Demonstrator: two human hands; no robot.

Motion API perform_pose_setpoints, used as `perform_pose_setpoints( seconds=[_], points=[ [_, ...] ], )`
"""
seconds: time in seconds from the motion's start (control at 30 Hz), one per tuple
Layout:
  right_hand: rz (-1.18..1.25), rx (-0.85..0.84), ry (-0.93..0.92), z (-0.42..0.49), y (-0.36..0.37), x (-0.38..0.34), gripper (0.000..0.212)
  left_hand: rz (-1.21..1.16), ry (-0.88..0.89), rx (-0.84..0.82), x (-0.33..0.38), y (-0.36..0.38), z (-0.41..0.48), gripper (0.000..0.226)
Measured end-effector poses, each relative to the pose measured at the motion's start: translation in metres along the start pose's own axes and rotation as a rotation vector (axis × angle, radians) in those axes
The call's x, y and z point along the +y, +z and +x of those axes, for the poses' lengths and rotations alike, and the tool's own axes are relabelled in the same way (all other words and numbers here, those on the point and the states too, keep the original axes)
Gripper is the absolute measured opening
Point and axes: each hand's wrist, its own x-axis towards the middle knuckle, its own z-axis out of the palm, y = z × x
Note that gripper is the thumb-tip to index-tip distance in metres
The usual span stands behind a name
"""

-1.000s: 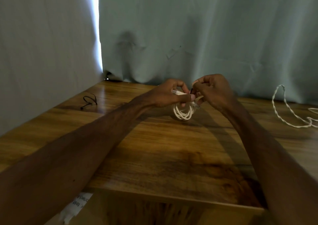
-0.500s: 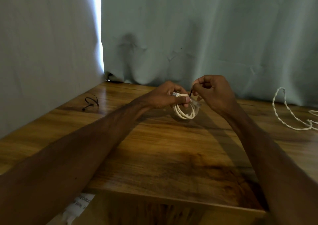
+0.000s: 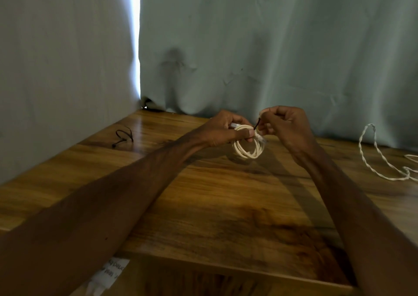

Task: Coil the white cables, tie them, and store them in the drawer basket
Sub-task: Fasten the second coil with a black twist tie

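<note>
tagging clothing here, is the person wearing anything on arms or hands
Nothing worn shows. The left hand and right hand are ungloved, no ring can be made out, and the left arm and right arm are bare to the frame's edge: no sleeves, watch or bands.

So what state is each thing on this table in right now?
Coiled white cable: held upright, tie not visibly fastened.
Black tie: pinched at the coil's top.
Left hand grip: curled round the coil.
Right hand grip: pinching the tie.
Twisted white cable: loose, uncoiled, on the table.
Spare black tie: lying looped on the table.
</note>
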Motion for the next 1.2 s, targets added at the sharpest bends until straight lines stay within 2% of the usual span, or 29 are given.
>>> perform_pose_setpoints(
  seconds=[0.23,0.4,0.57,0.67,0.77,1.2],
  points=[
    [0.056,0.005,0.035,0.001,-0.001,-0.002,0.014,-0.044,-0.004,0.045,0.005,0.002,-0.001,0.018],
    [0.101,-0.075,0.101,0.002,-0.006,-0.001,0.01,0.01,0.019,0.08,0.001,0.001,-0.001,0.017],
    [0.212,-0.147,0.196,0.004,-0.014,0.001,0.022,0.075,0.055,0.114,0.001,0.003,-0.001,0.012],
    [0.297,-0.207,0.232,0.003,-0.02,0.003,0.018,0.113,0.069,0.126,0.002,0.001,-0.001,0.014],
    [0.362,-0.201,0.261,0.003,-0.024,0.006,0.024,0.147,0.097,0.127,0.001,0.0,-0.001,0.016],
    [0.363,-0.239,0.347,0.001,-0.028,0.006,0.022,0.256,0.186,0.128,0.01,0.004,-0.005,0.015]
  ],
)
